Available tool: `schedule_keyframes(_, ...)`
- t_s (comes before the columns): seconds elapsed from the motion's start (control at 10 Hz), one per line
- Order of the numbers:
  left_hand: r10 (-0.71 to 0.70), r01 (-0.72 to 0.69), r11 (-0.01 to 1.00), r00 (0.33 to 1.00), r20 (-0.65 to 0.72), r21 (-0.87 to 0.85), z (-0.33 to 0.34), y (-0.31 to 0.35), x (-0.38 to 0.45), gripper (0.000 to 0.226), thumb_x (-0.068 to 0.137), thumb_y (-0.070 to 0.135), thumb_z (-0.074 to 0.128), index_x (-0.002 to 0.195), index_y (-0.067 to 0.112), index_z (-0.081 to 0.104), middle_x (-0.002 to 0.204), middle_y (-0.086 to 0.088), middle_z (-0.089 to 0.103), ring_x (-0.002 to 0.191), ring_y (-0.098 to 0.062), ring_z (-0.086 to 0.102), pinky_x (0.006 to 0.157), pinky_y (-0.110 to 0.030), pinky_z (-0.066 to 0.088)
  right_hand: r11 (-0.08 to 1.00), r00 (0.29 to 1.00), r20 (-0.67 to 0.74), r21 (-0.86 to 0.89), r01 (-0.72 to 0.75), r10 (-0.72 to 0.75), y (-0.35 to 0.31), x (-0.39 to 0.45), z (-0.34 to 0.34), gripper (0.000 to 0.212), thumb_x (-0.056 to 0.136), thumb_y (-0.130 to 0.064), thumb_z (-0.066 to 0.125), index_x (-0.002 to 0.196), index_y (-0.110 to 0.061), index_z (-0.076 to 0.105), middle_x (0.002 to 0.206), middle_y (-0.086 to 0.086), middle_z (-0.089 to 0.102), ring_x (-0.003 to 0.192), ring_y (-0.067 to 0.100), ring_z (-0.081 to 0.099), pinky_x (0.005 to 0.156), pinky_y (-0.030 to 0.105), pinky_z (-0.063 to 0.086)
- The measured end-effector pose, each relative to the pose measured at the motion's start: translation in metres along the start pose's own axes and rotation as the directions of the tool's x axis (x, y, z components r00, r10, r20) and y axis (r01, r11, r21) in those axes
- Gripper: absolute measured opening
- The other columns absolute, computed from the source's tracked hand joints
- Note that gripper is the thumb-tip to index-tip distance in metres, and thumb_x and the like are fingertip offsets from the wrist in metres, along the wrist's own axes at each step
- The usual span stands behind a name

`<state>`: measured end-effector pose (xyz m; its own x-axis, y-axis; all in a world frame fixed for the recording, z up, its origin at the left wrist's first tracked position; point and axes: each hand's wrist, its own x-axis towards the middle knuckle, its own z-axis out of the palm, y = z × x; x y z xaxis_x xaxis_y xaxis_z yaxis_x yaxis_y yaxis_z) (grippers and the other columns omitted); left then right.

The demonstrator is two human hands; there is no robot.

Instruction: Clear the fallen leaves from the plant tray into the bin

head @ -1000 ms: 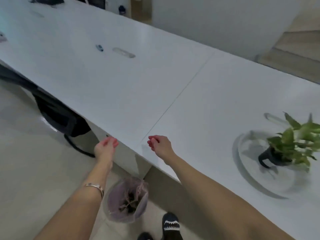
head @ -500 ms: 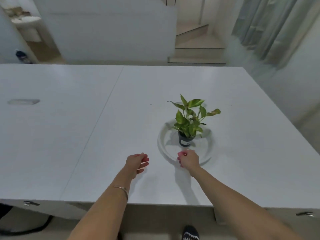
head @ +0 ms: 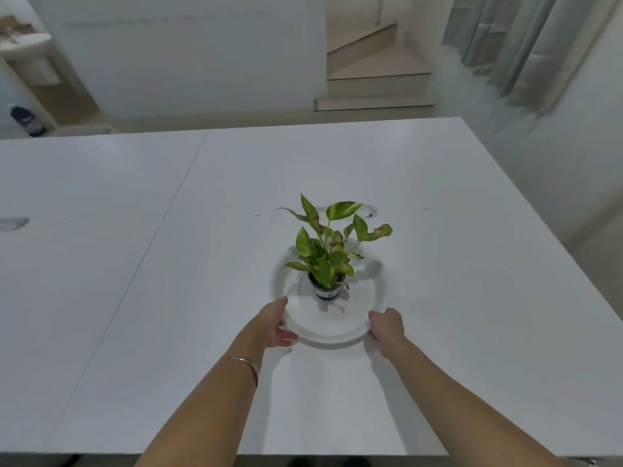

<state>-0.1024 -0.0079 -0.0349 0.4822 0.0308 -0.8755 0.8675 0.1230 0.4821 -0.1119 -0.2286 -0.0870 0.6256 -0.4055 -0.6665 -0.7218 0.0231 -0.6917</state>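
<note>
A round white plant tray [head: 328, 326] lies on the white table [head: 168, 298], straight ahead of me. In its middle stands a small black pot [head: 325, 291] with a green leafy plant [head: 332, 242]. My left hand [head: 274, 323] grips the tray's near left rim, thumb on top. On the near right rim my right hand [head: 387, 325] holds the tray the same way. I see no loose leaves on the tray. The bin is out of view.
The table's near edge runs along the bottom of the view, its right edge slants off toward a curtain [head: 515, 45]. A cable slot [head: 357, 214] sits behind the plant, another slot [head: 13, 223] at far left. Steps [head: 374, 85] lie beyond the table.
My view swung from the bin on the floor back up to the table. Both hands moved forward from empty, loosely curled poses and closed on the tray's near rim, left and right.
</note>
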Motion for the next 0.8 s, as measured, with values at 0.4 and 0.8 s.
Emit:
schedule_keyframes(0.4,0.099,-0.1,0.995,0.989,0.105,-0.001,0.025,0.075,0.051,0.032,0.093,0.035,0.044,0.117,0.015,0.047,0.123,-0.008,0.05,0.102,-0.04,0.058,0.095,-0.043,0.043,0.983,0.999,0.035,0.182,-0.016,0.01,-0.066,0.053,-0.003,0.004,0.081,0.0,0.052,0.081,-0.005,0.053,0.081,0.013,0.055,0.071,0.023,0.055,0.075,0.038,0.048)
schedule_keyframes(0.8,0.118,-0.119,0.993,0.992,0.031,0.023,0.027,0.084,0.047,0.062,0.095,0.038,0.044,0.149,0.013,0.024,0.155,-0.005,0.027,0.13,-0.032,0.041,0.11,-0.051,0.031,0.978,0.998,0.057,0.206,0.017,-0.03,-0.094,0.053,-0.018,0.017,0.086,-0.008,0.059,0.102,-0.01,0.054,0.087,0.006,0.047,0.074,0.019,0.044,0.061,0.028,0.042)
